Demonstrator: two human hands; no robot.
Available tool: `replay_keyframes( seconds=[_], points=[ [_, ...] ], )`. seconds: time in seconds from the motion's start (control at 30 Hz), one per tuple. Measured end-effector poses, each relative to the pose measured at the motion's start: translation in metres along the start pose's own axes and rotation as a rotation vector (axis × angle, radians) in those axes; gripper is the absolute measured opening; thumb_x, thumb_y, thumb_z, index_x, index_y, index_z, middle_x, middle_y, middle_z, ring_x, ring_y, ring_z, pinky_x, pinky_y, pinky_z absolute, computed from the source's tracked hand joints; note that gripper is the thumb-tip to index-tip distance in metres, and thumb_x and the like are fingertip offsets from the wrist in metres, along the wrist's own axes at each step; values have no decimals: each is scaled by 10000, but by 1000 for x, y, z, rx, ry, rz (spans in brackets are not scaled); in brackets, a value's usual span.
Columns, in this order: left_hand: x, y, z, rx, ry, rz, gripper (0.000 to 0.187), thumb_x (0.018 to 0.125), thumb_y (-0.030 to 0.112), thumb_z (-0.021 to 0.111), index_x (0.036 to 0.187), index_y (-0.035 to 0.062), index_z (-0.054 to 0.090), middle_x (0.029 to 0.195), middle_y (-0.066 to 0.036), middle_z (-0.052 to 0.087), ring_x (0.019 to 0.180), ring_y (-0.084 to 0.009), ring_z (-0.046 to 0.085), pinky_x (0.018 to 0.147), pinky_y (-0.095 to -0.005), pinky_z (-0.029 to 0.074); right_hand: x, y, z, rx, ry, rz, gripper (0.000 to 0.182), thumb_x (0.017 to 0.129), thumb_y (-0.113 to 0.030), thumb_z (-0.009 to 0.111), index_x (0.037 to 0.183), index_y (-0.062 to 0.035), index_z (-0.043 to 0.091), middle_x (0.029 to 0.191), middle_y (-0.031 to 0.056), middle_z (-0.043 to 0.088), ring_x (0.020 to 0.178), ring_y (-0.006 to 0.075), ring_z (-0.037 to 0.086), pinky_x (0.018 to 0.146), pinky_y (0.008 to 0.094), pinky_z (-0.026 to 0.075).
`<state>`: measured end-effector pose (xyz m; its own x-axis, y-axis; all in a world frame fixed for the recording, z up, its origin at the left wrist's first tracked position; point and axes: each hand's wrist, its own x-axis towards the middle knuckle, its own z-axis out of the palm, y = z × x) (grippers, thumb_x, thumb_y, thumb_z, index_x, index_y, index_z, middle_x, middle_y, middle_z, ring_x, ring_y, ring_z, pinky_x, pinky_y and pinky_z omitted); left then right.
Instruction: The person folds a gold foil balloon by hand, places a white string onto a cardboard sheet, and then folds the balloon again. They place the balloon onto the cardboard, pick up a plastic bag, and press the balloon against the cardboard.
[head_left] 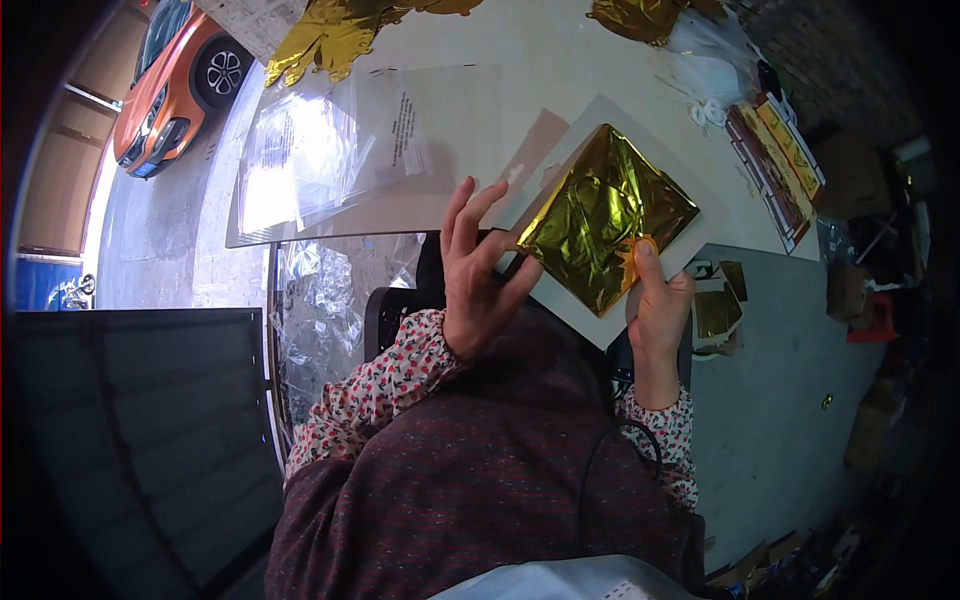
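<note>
A folded square of shiny gold foil (600, 215) lies on a white sheet (603, 330), both held up in front of my body at the table's near edge. My right hand (660, 305) grips the lower right side, its thumb on top of the foil and its fingers underneath. At the foil's left corner, my left hand (485, 265) pinches the edge between thumb and index finger, while its other fingers are raised and apart.
Clear plastic bags (310, 160) lie on the table's left part. Gold foil pieces (335, 40) sit at the far edge, with more gold foil (640, 18) at the far right. Printed cards (775, 170) are at the right edge. An orange car (170, 100) stands beyond.
</note>
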<state>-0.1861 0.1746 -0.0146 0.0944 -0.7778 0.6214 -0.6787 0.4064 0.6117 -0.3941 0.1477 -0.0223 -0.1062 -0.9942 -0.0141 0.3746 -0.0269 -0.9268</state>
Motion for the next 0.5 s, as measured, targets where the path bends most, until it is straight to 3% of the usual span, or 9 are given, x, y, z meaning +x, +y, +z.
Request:
replay_keyframes(
  seconds=[0.17, 0.37, 0.4, 0.5],
  points=[
    [-2, -3, 1, 85, 0, 25, 272, 695, 85, 773, 908, 78, 604, 1388, -143, 508, 1390, -437, 342, 1115, -534, 305, 0, 8, -5, -8, 19, 14, 129, 947, -101, 678, 1036, -11, 702, 968, 8, 696, 865, 47, 597, 806, 229, 473],
    [-13, -11, 20, -154, 12, -139, 386, 663, 28, 784, 972, 79, 558, 1260, -149, 551, 1222, -382, 486, 1021, -471, 397, -2, 10, -10, -19, 35, 42, 122, 941, -89, 681, 1034, -14, 706, 966, 5, 694, 861, 49, 595, 805, 229, 472],
    [-10, -7, 22, -131, 54, -98, 424, 640, -16, 781, 995, 76, 568, 1175, -146, 565, 1132, -363, 517, 976, -444, 425, -2, 11, -12, -27, 40, 42, 122, 940, -89, 683, 1034, -15, 707, 966, 6, 694, 860, 49, 595, 804, 229, 473],
    [-12, -11, 27, 5, 13, -5, 366, 670, 4, 758, 989, 66, 590, 1114, -129, 573, 1117, -355, 523, 962, -437, 429, -1, 14, -18, -53, 35, 70, 130, 936, -89, 687, 1043, -17, 705, 977, 8, 693, 871, 52, 598, 810, 231, 475]
  ],
)
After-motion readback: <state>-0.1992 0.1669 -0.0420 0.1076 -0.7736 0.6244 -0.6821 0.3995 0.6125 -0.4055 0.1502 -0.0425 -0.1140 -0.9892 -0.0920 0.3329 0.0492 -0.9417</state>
